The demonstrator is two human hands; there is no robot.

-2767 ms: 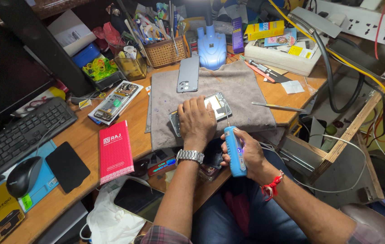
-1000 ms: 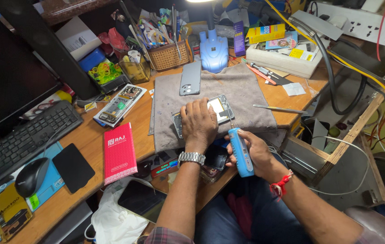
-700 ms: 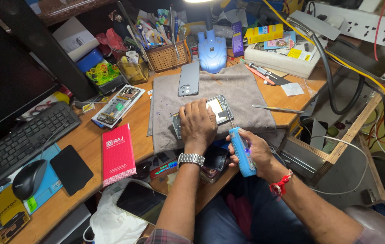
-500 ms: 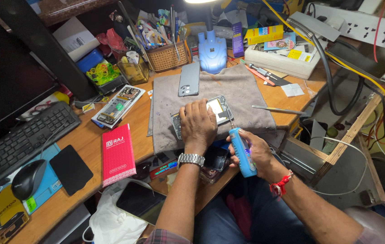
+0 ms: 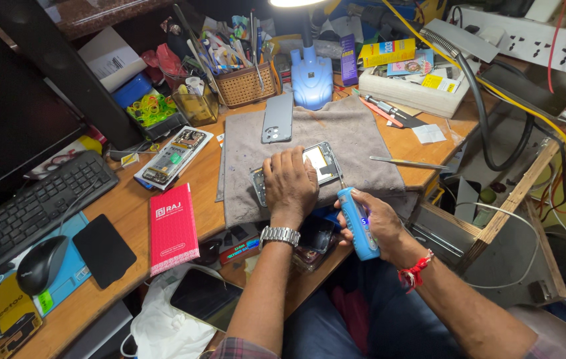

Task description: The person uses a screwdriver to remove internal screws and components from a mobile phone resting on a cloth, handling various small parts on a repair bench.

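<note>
Hands unmoved: opened phone, blue screwdriver.

A single view comes from a camera worn on the person's head, looking steeply down and forward over the cluttered wooden tabletop from close above. Both forearms enter from the bottom edge, so the left hand and right hand sit near the centre (there is no second view to share any of this). The black computer monitor fills the upper left corner.
</note>
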